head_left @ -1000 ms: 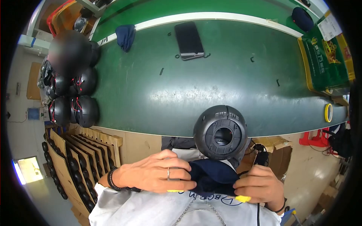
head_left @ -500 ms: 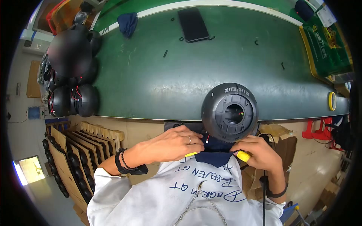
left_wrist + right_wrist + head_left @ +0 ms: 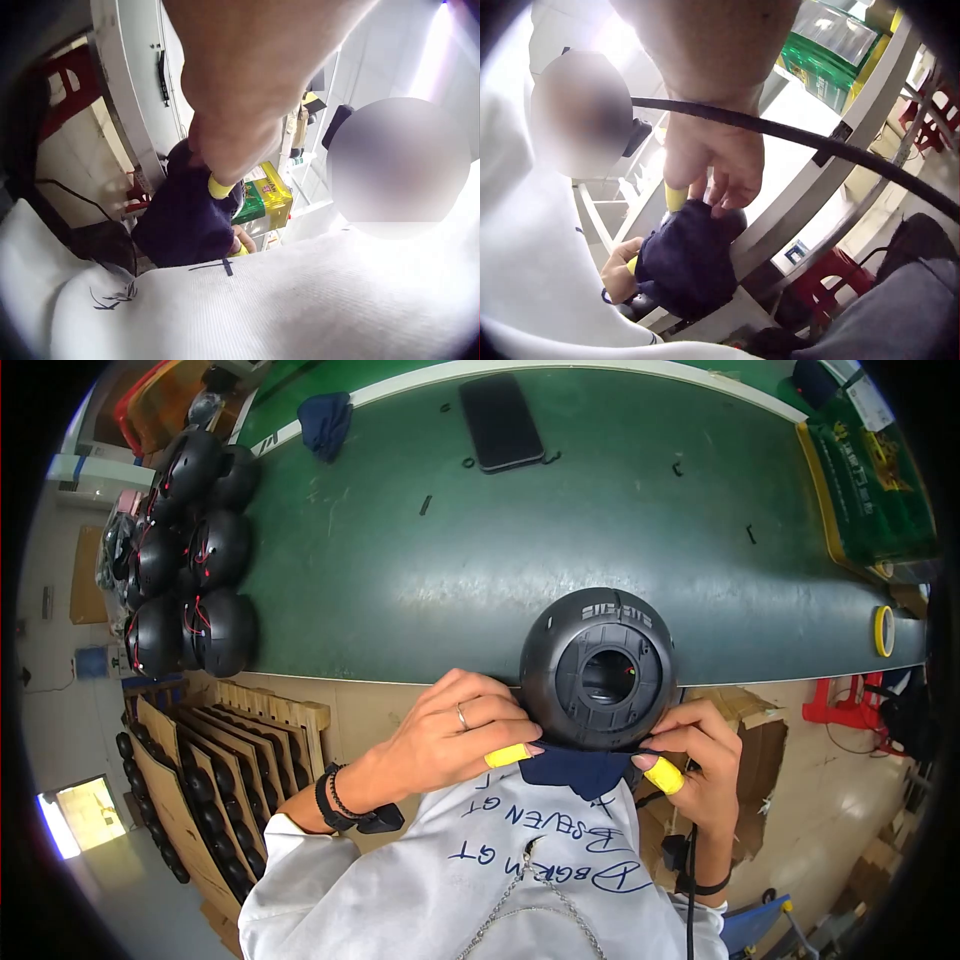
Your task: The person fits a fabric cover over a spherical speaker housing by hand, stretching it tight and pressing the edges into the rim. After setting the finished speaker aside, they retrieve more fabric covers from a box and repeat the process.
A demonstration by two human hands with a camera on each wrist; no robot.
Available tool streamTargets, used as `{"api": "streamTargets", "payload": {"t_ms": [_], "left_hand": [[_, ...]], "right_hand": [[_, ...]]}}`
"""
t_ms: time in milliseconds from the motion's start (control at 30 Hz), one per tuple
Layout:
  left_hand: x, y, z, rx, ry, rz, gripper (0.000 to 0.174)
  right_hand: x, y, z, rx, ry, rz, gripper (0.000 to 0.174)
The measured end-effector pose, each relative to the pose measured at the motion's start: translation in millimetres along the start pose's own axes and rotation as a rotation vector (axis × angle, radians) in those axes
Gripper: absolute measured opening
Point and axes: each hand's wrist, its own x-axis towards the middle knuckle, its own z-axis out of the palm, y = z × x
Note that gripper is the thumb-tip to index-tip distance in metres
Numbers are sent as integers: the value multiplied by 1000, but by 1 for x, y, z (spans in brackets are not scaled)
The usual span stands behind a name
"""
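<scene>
A black round shell (image 3: 560, 680) with a round hole in its face stands at the table's near edge. Just below it is a navy cloth bag (image 3: 578, 772), its rim drawn straight along the shell's lower side. My left hand (image 3: 462, 725) pinches one end of that rim, its thumb wrapped in yellow tape. At the other end my right hand (image 3: 702, 752) pinches the rim, with yellow tape on that thumb too. The bag (image 3: 184, 221) hangs down in the left wrist view; the right wrist view shows its full body (image 3: 688, 262) below the right fingers.
More black round shells (image 3: 218, 550) with red wires stand at the table's left end. A phone (image 3: 502, 425), another navy cloth (image 3: 325, 426) and small black pieces lie further back. At right are a green carton (image 3: 868, 490) and a yellow tape roll (image 3: 883, 631). A cardboard-divided rack (image 3: 225, 780) stands below left.
Both hands have brought the cloth bag away from the chest, up to the shell's lower side, its rim now pulled straight. A white connector seen below the shell half a second ago is now hidden.
</scene>
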Motion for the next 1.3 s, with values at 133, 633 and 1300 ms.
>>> {"api": "streamTargets", "payload": {"t_ms": [133, 633, 1300], "left_hand": [[-2, -4, 10, -74, 97, -43, 25], [9, -34, 33, -452, 383, -116, 26], [32, -43, 18, -974, 297, -480, 20]], "right_hand": [[-1, 11, 7, -6, 142, -21, 26], [19, 30, 3, 182, 143, -108, 30], [71, 12, -26, 242, 46, 144, 33]]}}
